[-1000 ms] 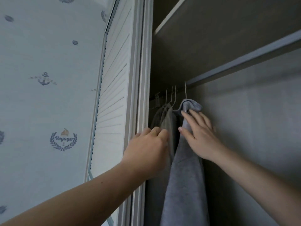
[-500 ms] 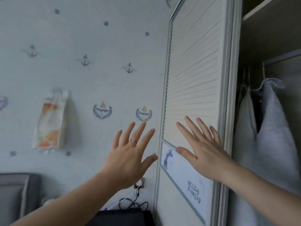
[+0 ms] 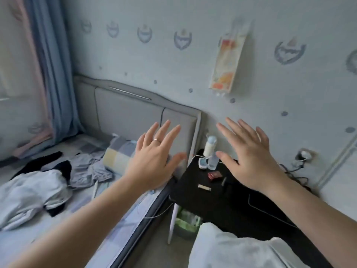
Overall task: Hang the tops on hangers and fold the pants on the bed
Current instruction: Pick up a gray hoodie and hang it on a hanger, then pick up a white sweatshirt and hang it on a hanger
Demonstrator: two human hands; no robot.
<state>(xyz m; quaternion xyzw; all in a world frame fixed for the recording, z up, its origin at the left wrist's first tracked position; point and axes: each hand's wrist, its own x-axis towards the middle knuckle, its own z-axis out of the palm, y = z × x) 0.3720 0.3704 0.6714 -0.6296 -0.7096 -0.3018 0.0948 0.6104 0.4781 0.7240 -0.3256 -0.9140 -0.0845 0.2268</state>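
Crumpled clothes (image 3: pixel 34 190) on bed (image 3: pixel 116 219); axis unclear

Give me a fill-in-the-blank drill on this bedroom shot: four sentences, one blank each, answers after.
1. The ring sits on a finger of the ____ hand.
2. The crumpled clothes lie on the ____.
3. The small red box lies on the ____ nightstand.
4. The left hand and the right hand have spread fingers and hold ____.

Missing words: left; bed; black; nothing.
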